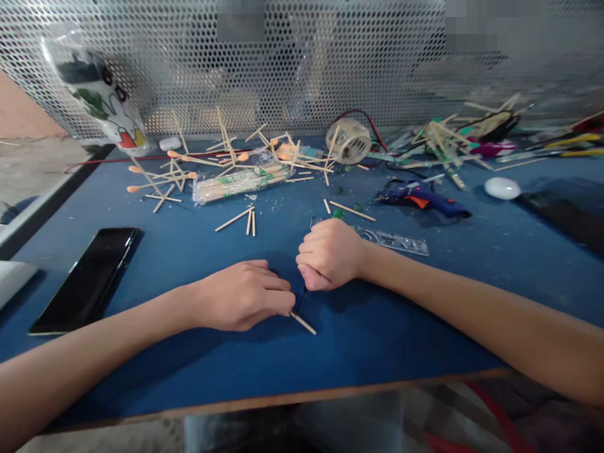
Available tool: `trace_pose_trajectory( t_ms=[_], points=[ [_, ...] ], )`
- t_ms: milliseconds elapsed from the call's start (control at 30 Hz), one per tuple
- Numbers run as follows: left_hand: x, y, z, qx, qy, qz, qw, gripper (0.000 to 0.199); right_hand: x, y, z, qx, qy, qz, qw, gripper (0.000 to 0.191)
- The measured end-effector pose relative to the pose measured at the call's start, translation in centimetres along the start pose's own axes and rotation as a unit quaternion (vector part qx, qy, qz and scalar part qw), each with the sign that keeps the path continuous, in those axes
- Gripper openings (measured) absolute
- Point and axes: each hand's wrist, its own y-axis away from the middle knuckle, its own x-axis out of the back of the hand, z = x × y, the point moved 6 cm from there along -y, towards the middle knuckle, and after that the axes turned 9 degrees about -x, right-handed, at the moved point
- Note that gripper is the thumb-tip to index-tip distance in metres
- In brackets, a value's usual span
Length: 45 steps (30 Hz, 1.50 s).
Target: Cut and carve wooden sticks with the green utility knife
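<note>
My left hand lies low over the blue table, its fingers closed on a short thin wooden stick whose free end points toward the front edge. My right hand is a fist just to the right, wrapped around a slim tool. Only a thin dark tip of that tool shows below the fist, touching or very near the stick; its handle is hidden. A green bit shows above the knuckles, and I cannot tell whether it belongs to the tool. A clear plastic ruler lies partly behind my right wrist.
Cut sticks lie beyond my hands, near a plastic-wrapped stick bundle. A blue glue gun rests at right, a black phone at left. Stick structures and a bottle stand before the perforated metal panel.
</note>
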Motion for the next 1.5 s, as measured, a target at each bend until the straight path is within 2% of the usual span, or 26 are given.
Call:
trace_pose_trajectory(
  t_ms=[133,233,333,667,767,933,1100,1200,1267,1500],
  points=[
    [0.1,0.0,0.0,-0.004,-0.016,0.008,1.000,0.026,-0.2,0.0,-0.9,-0.003,0.005,-0.017,1.000,0.038],
    [0.2,-0.1,0.0,-0.007,-0.017,0.015,1.000,0.024,0.0,0.1,-0.6,0.015,0.007,-0.019,1.000,0.040],
    [0.2,-0.2,0.1,-0.009,-0.017,0.014,1.000,0.022,0.5,0.2,-0.2,0.015,0.023,-0.002,1.000,0.039],
    [0.1,-0.1,0.1,-0.010,-0.023,0.020,0.999,0.023,1.0,0.2,-0.8,0.029,0.028,0.038,0.998,0.035],
    [0.1,-0.1,0.1,-0.012,-0.036,0.024,0.999,0.026,0.7,0.2,-0.9,0.013,0.024,0.029,0.999,0.034],
    [0.1,-0.1,0.1,-0.010,-0.032,0.022,0.999,0.024,0.4,0.1,-0.5,0.036,0.015,0.005,0.999,0.039],
    [0.2,0.0,0.2,-0.011,-0.038,0.026,0.999,0.025,0.4,-0.1,-0.5,0.013,0.009,0.013,1.000,0.035],
    [0.2,0.0,0.0,-0.012,-0.032,0.035,0.999,0.024,0.2,-0.1,-1.0,0.029,0.001,0.012,1.000,0.036],
    [0.1,0.0,-0.1,-0.011,-0.017,0.035,0.999,0.022,0.0,-0.2,-0.7,0.040,0.007,0.006,0.999,0.038],
    [0.2,0.0,-0.1,-0.007,-0.003,0.035,0.999,0.019,0.4,0.1,1.1,0.014,0.042,0.011,0.999,0.036]
  ],
)
